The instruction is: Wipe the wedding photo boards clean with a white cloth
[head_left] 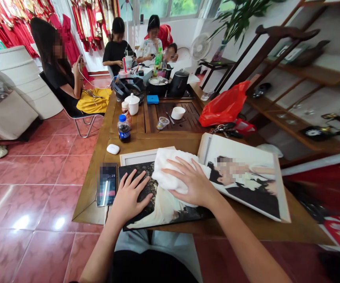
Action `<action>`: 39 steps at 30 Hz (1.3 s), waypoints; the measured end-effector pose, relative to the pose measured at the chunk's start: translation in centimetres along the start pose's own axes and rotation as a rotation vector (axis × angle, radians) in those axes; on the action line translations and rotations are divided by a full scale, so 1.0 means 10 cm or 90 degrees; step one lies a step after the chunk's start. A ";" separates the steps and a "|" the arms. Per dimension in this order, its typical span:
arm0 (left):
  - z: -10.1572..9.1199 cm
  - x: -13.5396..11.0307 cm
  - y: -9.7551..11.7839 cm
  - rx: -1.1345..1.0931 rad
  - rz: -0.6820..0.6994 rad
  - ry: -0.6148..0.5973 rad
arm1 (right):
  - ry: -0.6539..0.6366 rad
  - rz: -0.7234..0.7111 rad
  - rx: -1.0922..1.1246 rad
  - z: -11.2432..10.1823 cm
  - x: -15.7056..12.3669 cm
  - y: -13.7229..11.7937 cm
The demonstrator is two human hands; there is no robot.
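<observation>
A dark photo print (164, 212) with a pale dress in it lies on the wooden table in front of me. My left hand (132, 196) rests flat on its left part, fingers spread and holding nothing. Under my right hand (192, 182) is a folded white cloth (164, 173); the fingers spread over it and hold it against the print. The cloth hides part of the picture. Close to the right hand, a framed photo (246, 184) of people lies tilted on the table. A white frame edge (125, 159) shows behind the dark print.
Left of the print lies a phone (107, 186), with a white earbud case (113, 149) and a blue-capped bottle (124, 129) beyond it. A red plastic bag (226, 106) and a small white cup (178, 113) stand farther back. Several people sit around the room.
</observation>
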State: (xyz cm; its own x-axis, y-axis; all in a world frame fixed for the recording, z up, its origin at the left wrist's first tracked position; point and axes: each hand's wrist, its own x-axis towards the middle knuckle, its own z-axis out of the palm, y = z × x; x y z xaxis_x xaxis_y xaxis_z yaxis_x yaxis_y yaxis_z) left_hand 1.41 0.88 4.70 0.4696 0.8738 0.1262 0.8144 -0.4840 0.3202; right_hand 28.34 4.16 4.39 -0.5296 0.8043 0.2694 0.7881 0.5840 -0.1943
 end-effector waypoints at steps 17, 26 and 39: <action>0.04 0.01 0.04 0.015 -0.040 0.028 | 0.012 0.010 0.024 -0.06 -0.42 -0.08; 0.03 0.01 -0.01 -0.008 -0.014 0.020 | -0.013 0.007 0.010 -0.12 -0.68 -0.17; 0.02 0.01 -0.01 -0.001 -0.006 0.026 | 0.002 0.041 0.009 -0.04 0.04 -0.07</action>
State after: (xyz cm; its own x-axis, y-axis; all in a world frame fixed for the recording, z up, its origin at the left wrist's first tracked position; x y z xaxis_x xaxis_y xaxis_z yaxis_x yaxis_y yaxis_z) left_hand 1.42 1.00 4.49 0.4481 0.8794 0.1609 0.8182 -0.4759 0.3226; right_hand 27.71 4.00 4.96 -0.4775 0.8398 0.2582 0.8158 0.5329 -0.2248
